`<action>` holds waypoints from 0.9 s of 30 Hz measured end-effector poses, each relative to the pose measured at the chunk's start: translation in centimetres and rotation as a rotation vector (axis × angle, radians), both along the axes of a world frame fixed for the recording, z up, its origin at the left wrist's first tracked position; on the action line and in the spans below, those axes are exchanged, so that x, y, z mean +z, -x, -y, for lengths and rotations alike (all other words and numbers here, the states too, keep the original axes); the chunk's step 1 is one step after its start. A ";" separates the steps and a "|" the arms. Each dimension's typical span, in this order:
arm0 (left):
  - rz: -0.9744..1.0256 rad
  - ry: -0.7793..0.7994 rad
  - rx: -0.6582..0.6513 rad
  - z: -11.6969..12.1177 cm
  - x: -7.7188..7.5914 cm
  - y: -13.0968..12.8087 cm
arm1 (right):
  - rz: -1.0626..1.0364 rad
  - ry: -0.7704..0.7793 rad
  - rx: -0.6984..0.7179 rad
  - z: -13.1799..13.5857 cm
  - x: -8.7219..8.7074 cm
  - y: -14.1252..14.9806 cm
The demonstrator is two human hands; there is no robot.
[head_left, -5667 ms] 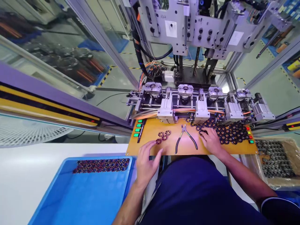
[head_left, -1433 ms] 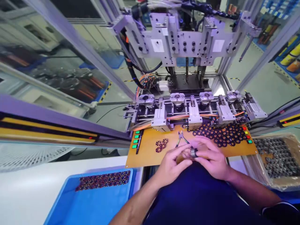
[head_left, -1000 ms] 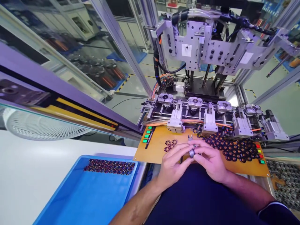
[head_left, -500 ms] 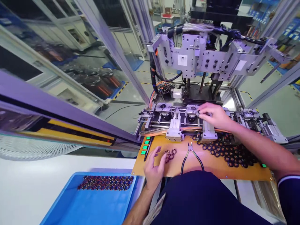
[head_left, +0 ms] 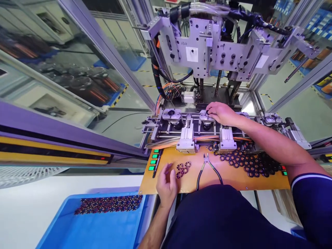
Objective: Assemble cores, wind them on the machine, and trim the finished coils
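Note:
My right hand [head_left: 220,114] reaches over the row of metal fixtures [head_left: 206,117] on the machine, fingers curled down onto the second fixture from the left. Whether it holds a part is hidden. My left hand [head_left: 166,185] rests open on the orange work board [head_left: 233,180], beside a small group of dark rings [head_left: 183,169]. Diagonal cutting pliers [head_left: 206,169] with black handles lie on the board between my hands. A larger spread of dark rings [head_left: 249,164] covers the board's right side.
A blue tray [head_left: 103,223] with rows of rings [head_left: 109,204] sits at the lower left, below the board. A black pen [head_left: 157,163] and green buttons [head_left: 153,162] lie along the board's left edge. Pneumatic cylinders [head_left: 185,140] and orange tubing run just behind the board.
Earlier both hands held a small metal ring together above the board. Now my right hand is forward on the fixture, my left lies open on the board, and that ring is out of sight.

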State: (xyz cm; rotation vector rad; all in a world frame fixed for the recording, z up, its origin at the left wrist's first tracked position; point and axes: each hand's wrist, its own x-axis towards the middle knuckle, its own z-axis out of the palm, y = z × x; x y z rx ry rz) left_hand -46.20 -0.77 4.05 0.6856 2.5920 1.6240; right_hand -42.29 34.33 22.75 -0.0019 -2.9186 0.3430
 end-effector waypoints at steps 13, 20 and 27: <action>0.002 0.032 -0.024 0.2 -0.3 0.1 | 0.198 -0.168 -0.181 2.4 1.8 1.1; -0.007 0.033 -0.021 0.1 -0.3 0.0 | 0.207 -0.199 -0.133 2.3 2.1 -0.3; -0.018 0.022 -0.006 0.0 -0.6 0.0 | 0.148 -0.210 -0.107 2.9 0.4 -2.5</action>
